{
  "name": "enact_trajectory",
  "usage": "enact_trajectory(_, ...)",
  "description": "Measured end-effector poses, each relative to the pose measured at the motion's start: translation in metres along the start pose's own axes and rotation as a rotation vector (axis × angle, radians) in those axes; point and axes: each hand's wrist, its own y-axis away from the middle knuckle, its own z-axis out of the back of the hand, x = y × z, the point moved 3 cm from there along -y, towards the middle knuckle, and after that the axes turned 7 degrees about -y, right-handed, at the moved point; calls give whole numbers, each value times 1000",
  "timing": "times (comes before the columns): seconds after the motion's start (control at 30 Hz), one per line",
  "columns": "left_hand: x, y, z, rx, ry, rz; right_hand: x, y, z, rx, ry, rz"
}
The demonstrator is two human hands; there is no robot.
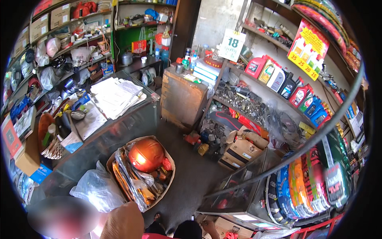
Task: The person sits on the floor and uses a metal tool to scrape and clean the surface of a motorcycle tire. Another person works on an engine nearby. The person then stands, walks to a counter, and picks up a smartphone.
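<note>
Neither my left hand nor my right hand shows in the head view. I look down from high up into a small shop. On the dark floor [191, 175] stands an open cardboard box [171, 181] holding a shiny orange helmet [146, 154] and several plastic-wrapped orange and black items. A clear plastic bag [95, 189] lies against the box's left side. Another person's bare shoulder [123, 223] is at the lower edge, and a sandalled foot [157, 218] is beside it.
A glass counter [119, 127] on the left carries a stack of papers [115, 95] and tools. At the back stands a wooden cabinet [181, 99]. Oil bottles [290, 85] line the right shelves. A glass display case [242, 187], wrapped tyres [302, 183] and cardboard boxes [240, 151] fill the right.
</note>
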Motion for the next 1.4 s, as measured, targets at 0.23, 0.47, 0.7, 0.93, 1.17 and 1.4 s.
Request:
enact_trajectory(0.23,102,-77,65,54,3,-58,40,-131,28,184,49,-181)
enact_trajectory(0.47,195,-151,121,16,30,-199,-47,-291,121,-67,-456,-324)
enact_trajectory(0.7,305,-165,235,-473,-335,-106,49,-365,178,-50,-476,-320)
enact_trajectory(0.93,345,-140,375,-1013,-624,161,122,-488,185,20,-282,-291)
enact_trajectory(1.17,327,-145,496,-1384,-711,121,264,-659,160,147,-93,-138)
enact_trajectory(1.4,298,-167,577,-1488,-835,209,448,-813,99,297,34,89)
